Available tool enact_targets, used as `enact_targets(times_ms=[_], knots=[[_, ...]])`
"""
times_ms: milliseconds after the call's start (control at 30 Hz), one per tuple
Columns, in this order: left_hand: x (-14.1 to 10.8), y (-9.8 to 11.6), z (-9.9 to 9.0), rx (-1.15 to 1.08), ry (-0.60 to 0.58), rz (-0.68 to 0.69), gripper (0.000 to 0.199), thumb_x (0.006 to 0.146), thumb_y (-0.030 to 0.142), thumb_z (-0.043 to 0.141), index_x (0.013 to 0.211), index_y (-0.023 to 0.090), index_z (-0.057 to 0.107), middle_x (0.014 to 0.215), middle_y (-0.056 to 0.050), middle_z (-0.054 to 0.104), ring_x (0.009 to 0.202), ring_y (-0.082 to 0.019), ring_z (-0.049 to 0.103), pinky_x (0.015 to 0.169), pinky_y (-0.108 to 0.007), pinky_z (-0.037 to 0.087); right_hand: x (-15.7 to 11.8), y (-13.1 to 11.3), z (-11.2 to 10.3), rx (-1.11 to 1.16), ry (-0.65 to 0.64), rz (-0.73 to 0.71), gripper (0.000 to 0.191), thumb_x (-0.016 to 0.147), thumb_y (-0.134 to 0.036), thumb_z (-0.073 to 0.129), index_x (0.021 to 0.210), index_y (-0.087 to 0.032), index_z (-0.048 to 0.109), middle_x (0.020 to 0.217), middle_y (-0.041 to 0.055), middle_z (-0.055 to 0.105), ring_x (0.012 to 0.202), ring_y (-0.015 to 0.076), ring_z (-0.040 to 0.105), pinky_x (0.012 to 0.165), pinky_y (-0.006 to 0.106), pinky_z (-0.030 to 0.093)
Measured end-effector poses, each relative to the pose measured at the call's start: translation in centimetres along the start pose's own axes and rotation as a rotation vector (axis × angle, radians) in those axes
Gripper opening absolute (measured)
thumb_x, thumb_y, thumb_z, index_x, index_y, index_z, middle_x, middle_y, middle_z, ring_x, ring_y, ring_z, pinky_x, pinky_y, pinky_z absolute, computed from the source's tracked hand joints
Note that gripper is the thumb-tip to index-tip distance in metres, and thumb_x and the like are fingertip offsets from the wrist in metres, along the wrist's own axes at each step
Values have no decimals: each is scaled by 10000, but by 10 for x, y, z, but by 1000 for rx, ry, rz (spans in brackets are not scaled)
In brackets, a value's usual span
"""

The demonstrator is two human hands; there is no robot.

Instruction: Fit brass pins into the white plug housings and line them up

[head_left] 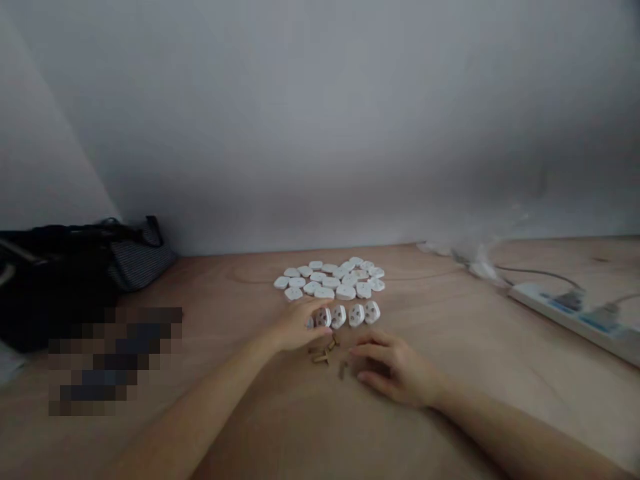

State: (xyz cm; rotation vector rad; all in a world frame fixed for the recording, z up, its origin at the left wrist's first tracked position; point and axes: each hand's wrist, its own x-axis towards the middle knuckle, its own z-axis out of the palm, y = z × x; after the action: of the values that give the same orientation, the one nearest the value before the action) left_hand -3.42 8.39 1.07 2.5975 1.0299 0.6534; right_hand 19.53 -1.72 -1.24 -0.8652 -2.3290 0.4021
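Note:
My left hand has its thumb and fingers around a white plug housing, the leftmost of a short row standing on edge with their holed inner faces toward me. Further along that row stand several similar housings, apart from the hand. Small brass pins lie on the wooden table in front of the row. To their right, my right hand rests low with thumb and fingers apart and nothing visible between them. One blurred brass pin is just left of its fingertips.
Several white plug pieces lie in a cluster behind the row. A white power strip with plugged-in cords is at right, near clear plastic wrap. At left are a black bag and a pixelated dark object. A wall bounds the table.

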Motion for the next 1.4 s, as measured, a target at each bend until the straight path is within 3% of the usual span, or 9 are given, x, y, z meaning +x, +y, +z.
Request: enact_targets(times_ms=[200,400,567,733,867,1167,1400], knots=[[-26,13,-13,-99,135,45,406,792,271,599,1190,206,552,1143,-88,605,1052,-231,555,933,-355,421,0,1,1,-10,13,9,312,776,-150,587,1080,-219,596,1070,70,571,956,189,556,848,323,471],[-70,24,-12,-173,172,-30,305,733,276,665,1009,185,573,1042,-69,618,940,-208,594,836,-312,475,1,-1,1,-2,1,15,323,774,-148,589,1089,-223,593,1081,73,567,975,193,554,850,325,472],[-81,23,-6,-178,126,-18,261,711,271,679,935,199,566,1022,-60,629,951,-216,591,851,-329,459,2,-1,1,6,3,10,336,782,-153,583,1108,-233,586,1088,66,568,979,188,556,853,317,468],[-80,24,-8,-172,115,-12,395,729,262,661,1105,226,546,1076,-62,610,998,-221,575,883,-335,448,1,0,2,8,1,17,339,776,-151,590,1105,-234,585,1083,70,572,960,191,565,835,317,476],[-80,26,-8,-142,98,34,240,729,266,653,963,222,622,1041,-61,597,947,-213,589,854,-322,462,1,0,2,18,2,9,310,786,-148,577,1084,-234,594,1076,67,572,958,186,566,835,311,477],[-56,17,-7,-294,262,-70,340,675,159,641,972,187,480,914,-37,594,856,-185,602,774,-304,494,1,0,2,7,10,2,291,796,-148,563,1075,-222,599,1069,72,573,955,185,566,834,316,477],[-10,8,-7,-177,50,-63,407,604,196,700,995,172,593,975,-50,649,896,-216,606,827,-323,472,-1,2,2,16,0,12,304,774,-140,589,1068,-214,602,1065,72,573,959,189,561,844,318,479]])
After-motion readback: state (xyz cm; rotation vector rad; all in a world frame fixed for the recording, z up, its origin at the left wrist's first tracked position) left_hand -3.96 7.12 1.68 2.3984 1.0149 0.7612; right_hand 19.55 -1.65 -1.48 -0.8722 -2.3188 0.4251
